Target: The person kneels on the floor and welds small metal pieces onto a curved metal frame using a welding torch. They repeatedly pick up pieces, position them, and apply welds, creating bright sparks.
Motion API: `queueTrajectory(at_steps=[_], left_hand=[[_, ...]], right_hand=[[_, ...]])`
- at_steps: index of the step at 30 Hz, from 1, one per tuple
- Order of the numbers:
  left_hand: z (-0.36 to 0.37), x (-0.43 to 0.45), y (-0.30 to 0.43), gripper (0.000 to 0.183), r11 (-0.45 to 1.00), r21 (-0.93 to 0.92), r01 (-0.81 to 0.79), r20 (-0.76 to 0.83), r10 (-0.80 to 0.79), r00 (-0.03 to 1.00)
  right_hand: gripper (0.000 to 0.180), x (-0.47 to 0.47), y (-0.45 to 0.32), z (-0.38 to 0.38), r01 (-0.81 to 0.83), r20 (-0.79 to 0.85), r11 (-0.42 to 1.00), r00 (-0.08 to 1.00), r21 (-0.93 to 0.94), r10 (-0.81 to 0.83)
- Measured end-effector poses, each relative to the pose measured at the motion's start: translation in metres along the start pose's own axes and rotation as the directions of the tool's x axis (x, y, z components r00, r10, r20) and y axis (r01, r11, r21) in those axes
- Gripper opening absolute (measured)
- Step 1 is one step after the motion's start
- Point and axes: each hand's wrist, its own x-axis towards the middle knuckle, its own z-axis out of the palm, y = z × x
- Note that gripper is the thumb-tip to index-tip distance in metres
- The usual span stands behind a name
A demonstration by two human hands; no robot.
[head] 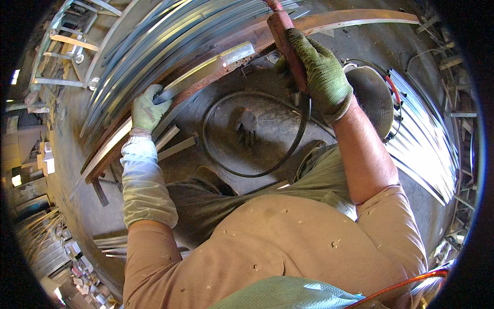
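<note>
My left hand (148, 110), in a pale green work glove, grips the near end of a metal bar (193, 75). This bar lies along a long rusty steel beam (220, 77) that crosses in front of me. A small bright spot shows on the bar near its far, shinier section. In my gloved right hand (326, 75) is a worn red-handled tool (279, 29), which looks like a welding electrode holder. It is raised over the beam, its tip cut off by the top of the view. From its lower end a thick black cable (305, 125) drops and loops on the floor.
Long metal strips (154, 50) lie beyond the beam; more bright strips (424, 154) are at the right. A bucket-like container (366, 92) stands by my right forearm. A grey glove (249, 121) lies inside the cable loop. A metal frame (58, 81) is at upper left.
</note>
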Motion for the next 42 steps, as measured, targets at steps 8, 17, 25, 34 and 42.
queueTrajectory(at_steps=[8,17,25,34,42], left_hand=[[-0.009,0.0,-0.009,0.066,0.969,-0.216,0.122,0.121,-0.098,0.988],[-0.006,0.002,-0.012,0.063,0.997,0.072,-0.019,0.002,0.019,1.0],[0.0,0.014,-0.011,0.058,0.964,0.229,-0.134,-0.06,0.151,0.987],[0.008,0.025,-0.008,0.058,0.967,0.255,-0.023,-0.072,0.043,0.996],[0.006,0.023,0.0,0.053,0.988,0.152,0.033,-0.122,-0.014,0.992]], right_hand=[[0.064,-0.003,-0.004,0.001,-0.021,0.006,1.0,1.0,-0.001,0.021],[0.063,0.001,0.001,-0.007,-0.021,0.005,0.999,1.0,-0.041,0.021],[0.069,-0.003,-0.001,-0.007,-0.053,-0.006,0.996,0.999,0.071,0.054],[0.056,-0.007,-0.003,-0.009,-0.087,-0.014,0.995,0.996,-0.047,0.087],[0.057,-0.005,0.003,-0.015,-0.095,0.012,0.995,0.995,-0.027,0.095]])
